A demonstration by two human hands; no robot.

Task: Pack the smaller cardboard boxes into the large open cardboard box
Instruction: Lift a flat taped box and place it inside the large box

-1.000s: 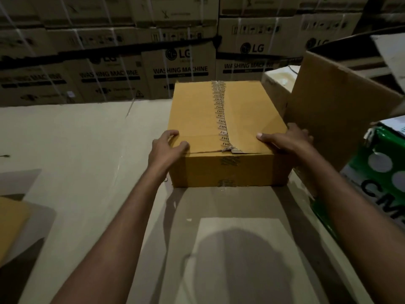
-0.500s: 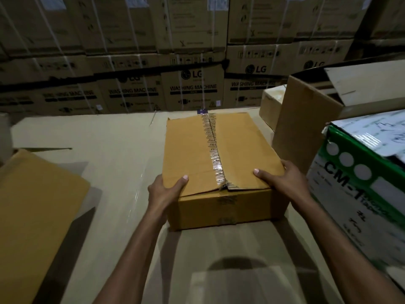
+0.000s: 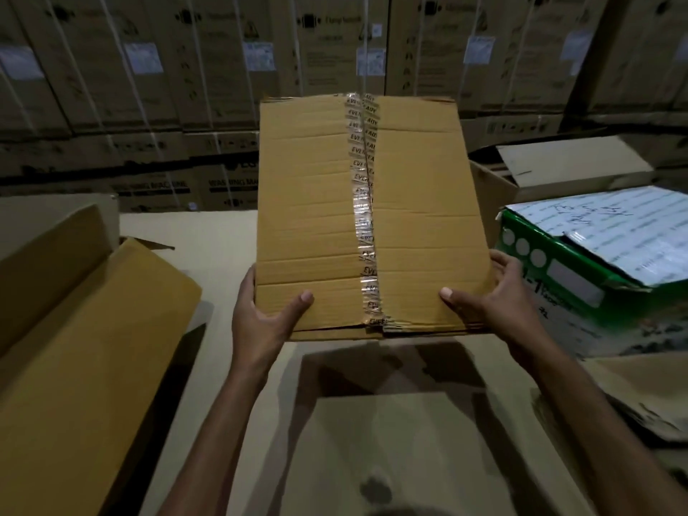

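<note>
A small brown cardboard box [image 3: 316, 217], sealed along the middle with printed clear tape, is lifted off the surface and tilted with its top facing me. My left hand [image 3: 262, 314] grips its near left corner, thumb on top. My right hand [image 3: 491, 292] grips the near right corner the same way. At the left edge stands the large open cardboard box [image 3: 85, 329] with its flap spread outward. Its inside is hidden from me.
A green and white carton [image 3: 595, 266] stands at the right, with another open brown box [image 3: 495, 188] behind it. Flat cardboard sheets [image 3: 391, 441] cover the work surface. Stacked washing machine cartons [image 3: 167, 106] form a wall at the back.
Both hands have raised the small box off the surface and pulled it toward me. The view has shifted, so the open box at the left shows more.
</note>
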